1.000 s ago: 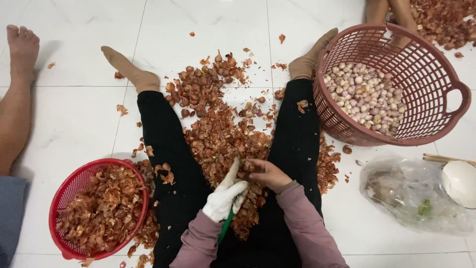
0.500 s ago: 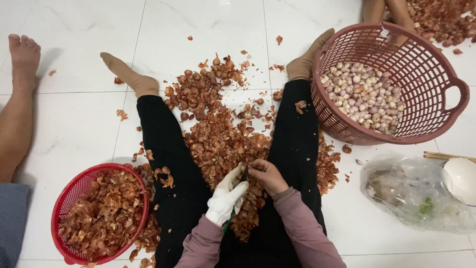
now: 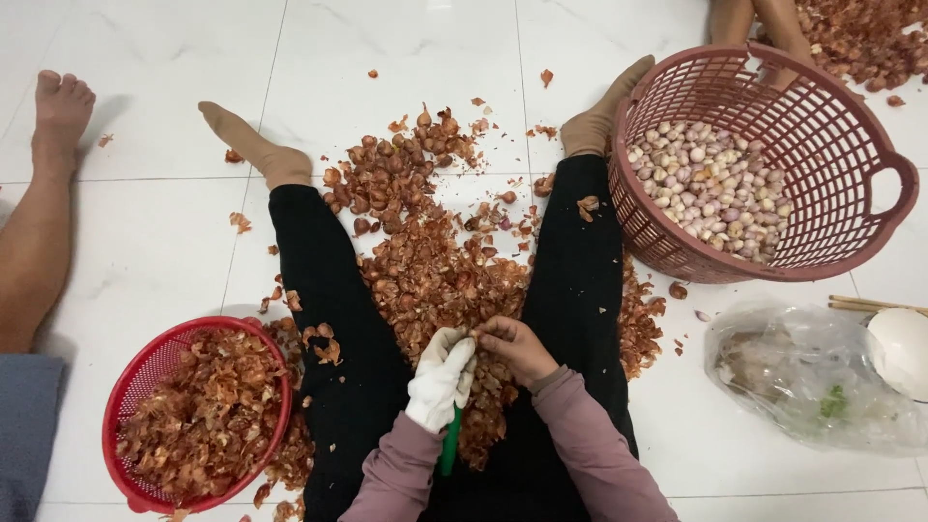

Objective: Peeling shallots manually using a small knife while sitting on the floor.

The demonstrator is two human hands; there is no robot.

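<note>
The person sits on a white tiled floor (image 3: 406, 58) with both legs in black trousers spread apart, and a heap of brown onion skins (image 3: 425, 261) lies between them. This heap serves as the landmark for everything else.

At the near edge of the heap, the left hand (image 3: 440, 380) wears a white cloth glove and its fingers are curled around a green-handled tool (image 3: 449, 447), whose handle sticks out below the glove toward the body. The blade is hidden by the glove. Touching it on the right, the bare right hand (image 3: 517, 348) has its fingers bent inward and pinched on something small at the meeting point of the two hands; what it pinches is too small and covered to tell.

To the left of the heap, beyond the left leg, a round red basket (image 3: 130, 387) stands on the floor, filled with more dry skins. To the upper right of the heap, just beside the right foot, a larger dusky pink basket (image 3: 822, 261) with a side handle holds peeled pale bulbs (image 3: 710, 188). Below that basket, right of the heap, lies a crumpled clear plastic bag (image 3: 812, 387).

Far left of the heap, another person's bare leg and foot (image 3: 43, 184) rest on the tiles.
</note>
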